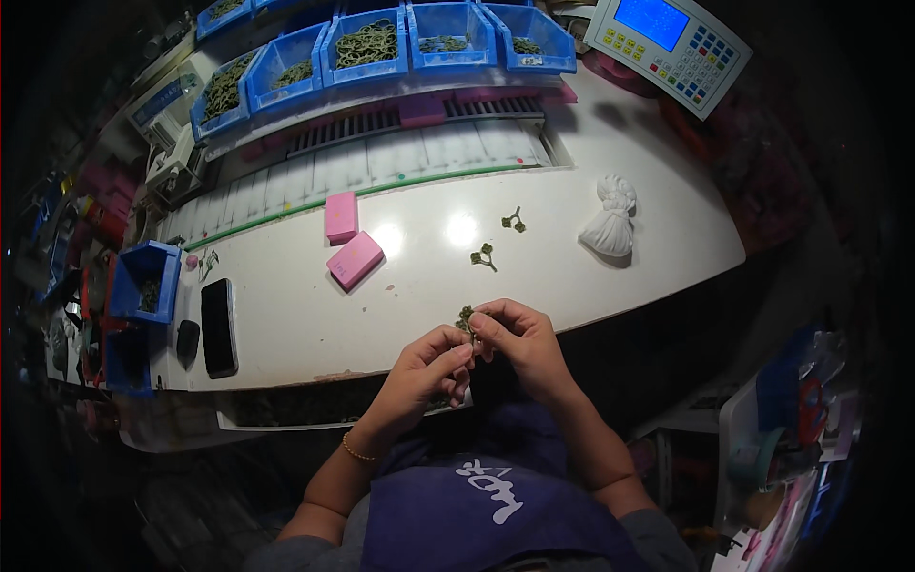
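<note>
Just over the table's front edge, my left hand [431, 370] and my right hand [519, 341] meet, fingers pinched together. Between their fingertips is a small dark green branched piece [466, 315], knobbly at its top end; its lower part is hidden by the fingers. Two similar green Y-shaped pieces, one nearer [484, 256] and one farther [515, 221], lie on the white table [429, 296] beyond my hands. Their exact kind is not clear.
Two pink blocks [355, 260] lie left of centre, a tied white cloth bag [610, 221] to the right. A phone [219, 328] rests at the left. Blue bins [367, 69] of green pieces line the back, beside a keypad device [667, 48]. An open drawer [233, 419] juts out below.
</note>
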A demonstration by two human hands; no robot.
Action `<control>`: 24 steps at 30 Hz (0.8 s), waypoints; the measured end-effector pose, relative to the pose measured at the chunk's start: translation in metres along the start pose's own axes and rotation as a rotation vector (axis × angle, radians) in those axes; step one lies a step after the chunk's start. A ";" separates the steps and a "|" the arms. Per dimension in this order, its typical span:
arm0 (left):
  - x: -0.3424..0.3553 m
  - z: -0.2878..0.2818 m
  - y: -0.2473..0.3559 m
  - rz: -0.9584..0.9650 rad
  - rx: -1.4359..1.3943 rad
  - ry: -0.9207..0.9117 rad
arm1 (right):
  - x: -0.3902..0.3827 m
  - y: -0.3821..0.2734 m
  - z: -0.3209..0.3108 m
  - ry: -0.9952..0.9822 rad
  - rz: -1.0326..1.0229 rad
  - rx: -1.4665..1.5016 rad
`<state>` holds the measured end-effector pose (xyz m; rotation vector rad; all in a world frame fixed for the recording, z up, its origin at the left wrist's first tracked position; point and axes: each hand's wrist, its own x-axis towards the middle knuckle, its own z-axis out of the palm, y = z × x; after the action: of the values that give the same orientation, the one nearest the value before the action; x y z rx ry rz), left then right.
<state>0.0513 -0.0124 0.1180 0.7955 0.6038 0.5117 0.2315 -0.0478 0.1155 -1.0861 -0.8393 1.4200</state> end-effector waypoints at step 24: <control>0.005 0.007 -0.026 0.212 -0.026 0.093 | -0.015 0.011 0.014 0.120 -0.229 -0.181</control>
<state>0.0645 -0.0277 0.1002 0.8183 0.6006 0.7523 0.2139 -0.0629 0.1124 -1.1596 -0.9854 1.0943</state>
